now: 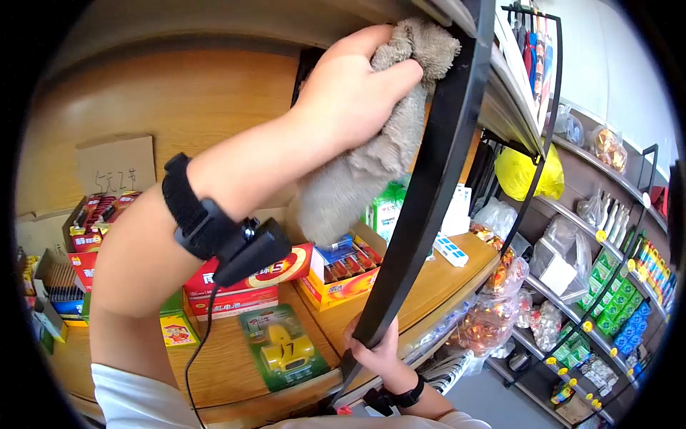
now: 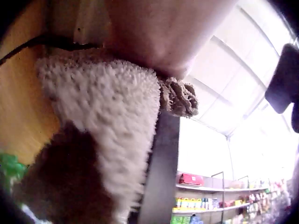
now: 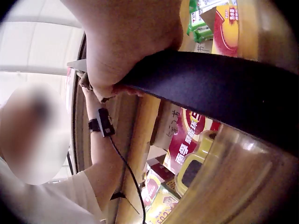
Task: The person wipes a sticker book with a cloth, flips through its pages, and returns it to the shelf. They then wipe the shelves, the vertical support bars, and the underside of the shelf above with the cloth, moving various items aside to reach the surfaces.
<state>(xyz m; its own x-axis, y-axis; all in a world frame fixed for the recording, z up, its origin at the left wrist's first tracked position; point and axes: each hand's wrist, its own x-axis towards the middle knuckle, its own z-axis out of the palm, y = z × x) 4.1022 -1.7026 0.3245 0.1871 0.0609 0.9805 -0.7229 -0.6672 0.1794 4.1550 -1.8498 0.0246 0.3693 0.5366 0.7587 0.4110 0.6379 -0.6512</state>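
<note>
A grey fluffy cloth [image 1: 343, 193] hangs from my left hand [image 1: 350, 93], whose fingers and thumb grip it high up beside a black metal post [image 1: 429, 186]. The bunched top of the cloth lies at the post, just under the shelf above. In the left wrist view the cloth [image 2: 107, 98] fills the middle, its pile facing the camera, with the post [image 2: 162, 163] behind it. Lower down, my right hand [image 1: 377, 349] is wrapped round the same post. The right wrist view shows that hand [image 3: 126, 56] curled over the post [image 3: 210, 93] from close by.
Below the cloth, a wooden shelf [image 1: 221, 365] bears red battery boxes [image 1: 243, 272], an open box of batteries [image 1: 350, 268] and a yellow item in a blister pack [image 1: 286, 350]. A cardboard sign [image 1: 116, 164] leans at the back. More stocked shelves [image 1: 607, 250] stand on the right.
</note>
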